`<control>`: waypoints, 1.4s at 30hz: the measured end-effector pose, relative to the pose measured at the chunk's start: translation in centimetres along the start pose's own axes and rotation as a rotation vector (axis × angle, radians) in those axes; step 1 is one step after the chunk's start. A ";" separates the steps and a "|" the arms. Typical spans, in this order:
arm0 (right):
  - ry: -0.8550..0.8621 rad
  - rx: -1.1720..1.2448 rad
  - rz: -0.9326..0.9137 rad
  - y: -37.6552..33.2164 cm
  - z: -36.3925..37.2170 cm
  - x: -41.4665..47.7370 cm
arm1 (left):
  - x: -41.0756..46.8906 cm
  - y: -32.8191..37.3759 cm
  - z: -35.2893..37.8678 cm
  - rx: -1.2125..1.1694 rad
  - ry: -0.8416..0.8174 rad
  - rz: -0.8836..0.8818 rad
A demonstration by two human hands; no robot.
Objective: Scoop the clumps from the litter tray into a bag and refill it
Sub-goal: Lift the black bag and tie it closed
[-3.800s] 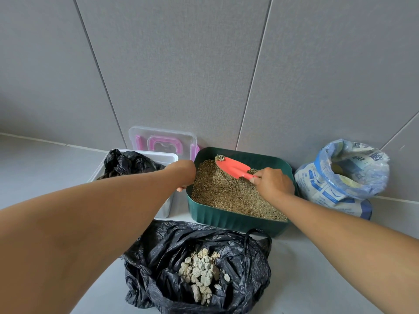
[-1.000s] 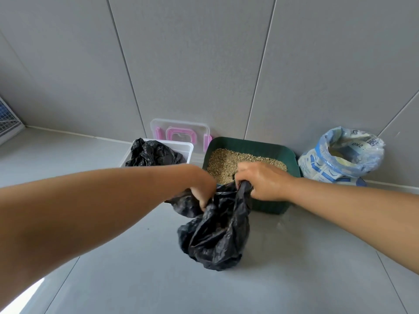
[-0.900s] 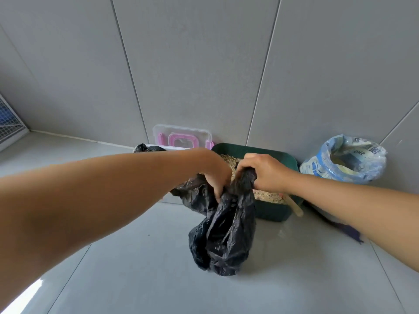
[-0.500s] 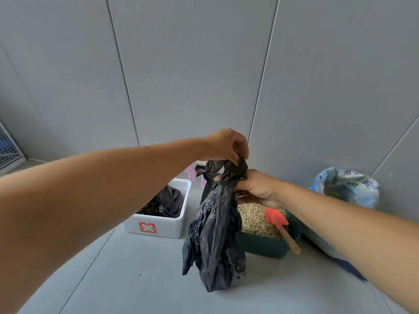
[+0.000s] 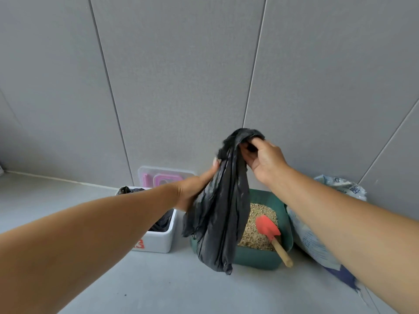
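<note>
Forearms enter from 7 and 4 o'clock and meet at frame centre over a grey floor [image 5: 158, 286].

Black bag [image 5: 221, 214]: lifted, hanging as a long gathered bundle, its lower end at about 6 o'clock of centre, overlapping the front left corner of the litter tray in this view; whether it touches the floor cannot be told.

Left hand [image 5: 192, 189]: at 9 o'clock of the bag, palm against the bag's side, fingers [image 5: 212, 169] extended upward along the plastic; pressed to it, not visibly clenched.

Right hand [image 5: 264, 158]: at 1 o'clock of the bag, fingers curled and clenched on the bunched neck, carrying the bag from its top.

Green litter tray [image 5: 260, 259]: on the floor behind the bag, holding tan granules [image 5: 256, 225]. Red scoop [image 5: 268, 227] lies on the granules, blade in the tray, wooden handle [image 5: 282, 253] sticking out over the front rim towards 5 o'clock.

White bin [image 5: 158, 241]: at 9 o'clock of the tray, just beside it, with dark plastic inside.

Blue-and-white litter sack [image 5: 310, 241]: at 3 o'clock of the tray, top open, partly hidden by the right forearm.

Clear lidded box with pink clips [image 5: 163, 177]: farthest back, leaning against the grey panelled wall [image 5: 181, 75].
</note>
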State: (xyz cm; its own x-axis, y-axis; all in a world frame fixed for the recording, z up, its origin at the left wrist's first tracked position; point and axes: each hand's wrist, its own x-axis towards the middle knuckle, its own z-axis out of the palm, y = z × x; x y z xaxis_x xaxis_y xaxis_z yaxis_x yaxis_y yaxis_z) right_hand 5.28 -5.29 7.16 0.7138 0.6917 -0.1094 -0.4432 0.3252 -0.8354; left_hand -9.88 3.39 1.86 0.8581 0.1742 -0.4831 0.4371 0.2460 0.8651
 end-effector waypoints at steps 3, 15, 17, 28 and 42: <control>0.102 0.104 -0.055 -0.9 -0.4 0.9 | 0.2 -0.6 0.4 0.142 -0.181 0.004; 0.280 -0.827 -0.005 1.3 -4.5 1.6 | 2.2 2.3 1.5 -0.136 0.048 0.152; 0.257 -1.058 -0.248 2.0 -5.6 1.3 | 2.2 2.3 1.1 -0.247 0.027 0.159; -0.535 -1.490 -0.837 3.4 -5.7 0.8 | 2.0 2.8 0.3 0.128 -0.482 0.111; -0.321 -1.395 0.060 2.1 -5.7 0.4 | 0.8 1.6 -2.5 0.367 0.173 0.263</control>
State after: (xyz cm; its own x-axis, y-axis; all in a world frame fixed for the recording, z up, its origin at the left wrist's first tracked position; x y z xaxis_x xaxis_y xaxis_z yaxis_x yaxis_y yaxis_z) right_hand 7.75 -7.98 2.32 0.4785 0.8560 -0.1955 0.5524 -0.4665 -0.6908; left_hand -9.22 6.33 2.55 0.9084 0.3494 -0.2296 0.3041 -0.1755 0.9363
